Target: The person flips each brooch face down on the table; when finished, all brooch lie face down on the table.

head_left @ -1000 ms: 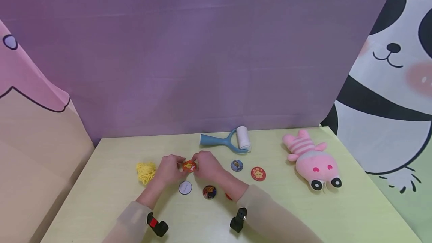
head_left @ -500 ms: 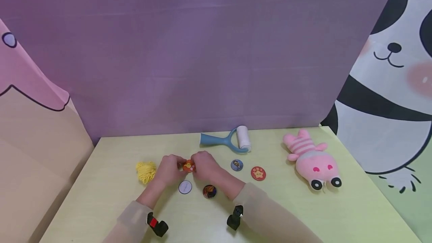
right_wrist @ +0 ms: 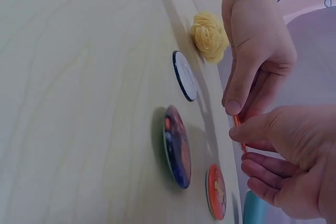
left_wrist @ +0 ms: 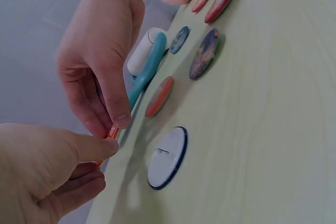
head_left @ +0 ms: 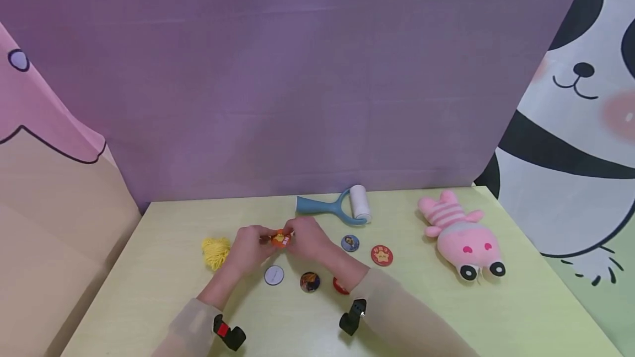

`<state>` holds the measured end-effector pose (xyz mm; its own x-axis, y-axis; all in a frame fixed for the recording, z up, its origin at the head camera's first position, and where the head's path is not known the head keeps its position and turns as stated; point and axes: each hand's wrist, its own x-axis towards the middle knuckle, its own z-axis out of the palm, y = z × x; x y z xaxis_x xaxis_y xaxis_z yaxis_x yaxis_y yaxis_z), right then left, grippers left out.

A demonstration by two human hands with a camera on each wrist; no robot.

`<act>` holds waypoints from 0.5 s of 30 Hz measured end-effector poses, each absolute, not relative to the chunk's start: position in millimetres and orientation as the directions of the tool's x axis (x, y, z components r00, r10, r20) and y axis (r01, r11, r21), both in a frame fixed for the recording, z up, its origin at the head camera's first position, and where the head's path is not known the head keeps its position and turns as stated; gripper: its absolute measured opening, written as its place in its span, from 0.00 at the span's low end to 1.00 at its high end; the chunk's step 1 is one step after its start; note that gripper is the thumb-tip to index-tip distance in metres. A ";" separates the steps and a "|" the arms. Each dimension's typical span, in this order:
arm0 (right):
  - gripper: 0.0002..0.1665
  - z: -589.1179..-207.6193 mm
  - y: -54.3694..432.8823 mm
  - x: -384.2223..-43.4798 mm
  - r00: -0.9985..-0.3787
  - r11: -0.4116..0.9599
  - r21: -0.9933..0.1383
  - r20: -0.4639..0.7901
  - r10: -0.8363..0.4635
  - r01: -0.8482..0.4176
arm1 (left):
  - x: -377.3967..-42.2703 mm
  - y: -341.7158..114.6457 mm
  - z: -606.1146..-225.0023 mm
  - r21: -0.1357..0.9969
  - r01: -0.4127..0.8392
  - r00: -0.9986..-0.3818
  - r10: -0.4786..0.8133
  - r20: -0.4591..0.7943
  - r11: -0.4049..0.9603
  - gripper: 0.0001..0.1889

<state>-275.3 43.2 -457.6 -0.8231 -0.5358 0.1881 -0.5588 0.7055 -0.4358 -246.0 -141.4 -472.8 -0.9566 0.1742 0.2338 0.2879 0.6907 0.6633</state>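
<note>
Both hands meet over the table and hold one red-orange pin badge (head_left: 280, 238) by its edges. My left hand (head_left: 250, 248) pinches its left side between thumb and fingers; my right hand (head_left: 308, 239) pinches the opposite side. From the wrists the badge appears edge-on, mostly covered by fingertips. Below the hands lie a badge with its white back up (left_wrist: 168, 158), its pin showing, and a dark picture badge (head_left: 310, 282). An orange badge (right_wrist: 216, 191) sits near the right hand, hidden from the head view. Another red badge (head_left: 340, 286) is partly covered by the right forearm.
A blue picture badge (head_left: 350, 243) and a red star badge (head_left: 382, 255) lie right of the hands. Behind stands a blue-handled lint roller (head_left: 322, 206). Yellow yarn (head_left: 215, 253) is at the left, a pink plush toy (head_left: 461, 238) at the right.
Both hands have moved slightly up in the head view with the badge between them. The right fingers have shifted on its edge. Items on the table stay put.
</note>
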 end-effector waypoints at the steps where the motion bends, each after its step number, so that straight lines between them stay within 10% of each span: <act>1: 0.12 -456.6 44.0 -275.4 -0.822 0.703 -0.439 0.192 -0.535 -0.560 | -245.6 -141.2 -470.9 0.661 0.284 -0.958 0.172 0.230 0.694 0.13; 15: 0.15 -438.5 49.5 -273.0 -0.836 0.681 -0.497 0.204 -0.510 -0.537 | -245.6 -142.7 -454.1 0.632 0.328 -0.940 0.175 0.294 0.702 0.15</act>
